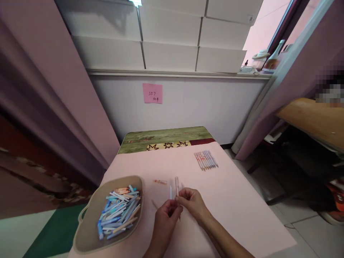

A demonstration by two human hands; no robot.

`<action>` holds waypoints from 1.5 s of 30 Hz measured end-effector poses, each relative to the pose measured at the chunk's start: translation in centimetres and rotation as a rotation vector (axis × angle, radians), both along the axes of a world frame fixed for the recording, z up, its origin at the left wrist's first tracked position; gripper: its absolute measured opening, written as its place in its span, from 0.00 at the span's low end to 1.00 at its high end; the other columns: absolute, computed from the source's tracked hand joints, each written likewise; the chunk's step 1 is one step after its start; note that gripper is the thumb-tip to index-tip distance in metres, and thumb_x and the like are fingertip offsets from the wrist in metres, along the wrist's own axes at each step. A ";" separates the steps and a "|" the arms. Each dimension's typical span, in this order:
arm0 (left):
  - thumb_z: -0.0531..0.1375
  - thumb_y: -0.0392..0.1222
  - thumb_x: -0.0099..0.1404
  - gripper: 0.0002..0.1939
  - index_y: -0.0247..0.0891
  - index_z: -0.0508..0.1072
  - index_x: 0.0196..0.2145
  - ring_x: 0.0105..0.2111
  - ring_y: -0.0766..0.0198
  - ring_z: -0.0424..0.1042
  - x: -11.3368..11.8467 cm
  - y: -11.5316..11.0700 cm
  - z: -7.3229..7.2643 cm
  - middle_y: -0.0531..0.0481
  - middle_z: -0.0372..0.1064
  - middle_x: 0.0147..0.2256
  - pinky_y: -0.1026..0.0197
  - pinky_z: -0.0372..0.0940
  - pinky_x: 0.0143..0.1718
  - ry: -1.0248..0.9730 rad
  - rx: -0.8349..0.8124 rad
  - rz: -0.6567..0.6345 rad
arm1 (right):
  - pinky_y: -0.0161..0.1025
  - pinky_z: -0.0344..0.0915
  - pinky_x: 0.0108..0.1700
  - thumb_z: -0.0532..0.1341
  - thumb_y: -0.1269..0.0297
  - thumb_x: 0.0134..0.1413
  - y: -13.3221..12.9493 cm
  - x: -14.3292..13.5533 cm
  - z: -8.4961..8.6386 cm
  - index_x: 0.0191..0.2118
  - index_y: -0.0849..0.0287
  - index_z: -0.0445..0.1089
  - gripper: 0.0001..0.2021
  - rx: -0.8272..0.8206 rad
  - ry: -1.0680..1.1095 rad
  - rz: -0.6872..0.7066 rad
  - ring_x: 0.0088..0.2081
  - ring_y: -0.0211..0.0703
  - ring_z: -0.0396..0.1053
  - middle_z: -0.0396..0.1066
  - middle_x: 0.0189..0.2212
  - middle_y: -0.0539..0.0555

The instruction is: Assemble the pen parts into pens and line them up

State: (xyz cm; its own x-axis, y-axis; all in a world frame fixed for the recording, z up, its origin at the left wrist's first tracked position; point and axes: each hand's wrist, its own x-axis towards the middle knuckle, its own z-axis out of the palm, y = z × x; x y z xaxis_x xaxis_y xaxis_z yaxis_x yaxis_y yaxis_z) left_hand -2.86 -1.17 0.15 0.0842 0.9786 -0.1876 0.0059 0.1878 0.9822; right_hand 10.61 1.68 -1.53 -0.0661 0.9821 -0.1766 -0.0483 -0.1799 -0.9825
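Right of the bin (pixel 94 208), fingers of the left hand (pixel 164 219) (nearer it) and right hand (pixel 195 204) grasp a pen (pixel 176 184), long axis forward.

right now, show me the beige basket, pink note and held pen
Beige basket (pixel 91 213), head view, bare inner wall
Pink note (pixel 152 93), head view, middle of paper
Held pen (pixel 176 185), head view, upper barrel
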 end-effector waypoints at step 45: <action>0.53 0.39 0.67 0.04 0.40 0.67 0.37 0.32 0.63 0.70 -6.0 -5.3 -4.9 0.50 0.69 0.32 0.63 0.63 0.35 0.708 0.474 -0.015 | 0.36 0.60 0.39 0.62 0.58 0.52 8.0 -5.0 -0.5 0.42 0.54 0.74 0.12 0.244 -1.141 0.230 0.40 0.43 0.71 0.74 0.41 0.54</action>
State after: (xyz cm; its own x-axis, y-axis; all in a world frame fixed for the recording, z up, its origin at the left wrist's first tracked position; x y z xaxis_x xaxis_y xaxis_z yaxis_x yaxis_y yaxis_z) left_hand -8.89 -6.43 -4.71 0.1154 0.9667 0.2283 0.6474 -0.2475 0.7208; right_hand 5.57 9.71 -2.06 -0.1713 0.9835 -0.0577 0.8854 0.1280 -0.4468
